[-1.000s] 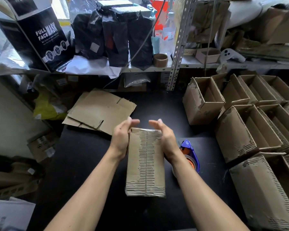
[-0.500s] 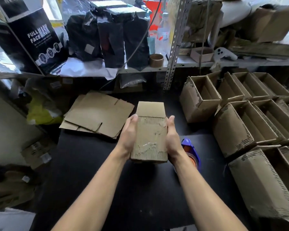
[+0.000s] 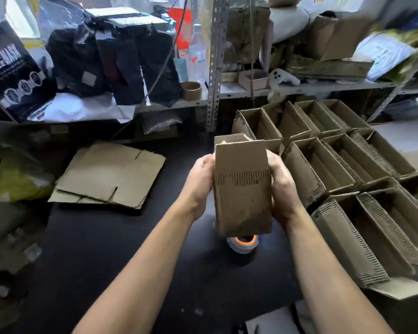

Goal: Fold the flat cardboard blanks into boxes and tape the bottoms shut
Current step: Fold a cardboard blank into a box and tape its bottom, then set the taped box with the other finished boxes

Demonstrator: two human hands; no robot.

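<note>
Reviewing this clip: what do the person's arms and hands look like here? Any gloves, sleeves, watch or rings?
Both forearms are bare as far as the bottom edge of the frame: no sleeves show. The left hand and the right hand wear no gloves. No watch, bracelet or wristband shows on either wrist, and no ring on the visible fingers, though most fingers are hidden.

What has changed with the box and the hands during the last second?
The box was turned over: its taped bottom faced the camera before, now a plain side does, with the open end away from the person, and it was lifted in front of the tape gun. The left hand and right hand kept holding its sides. The blanks stayed put.
</note>
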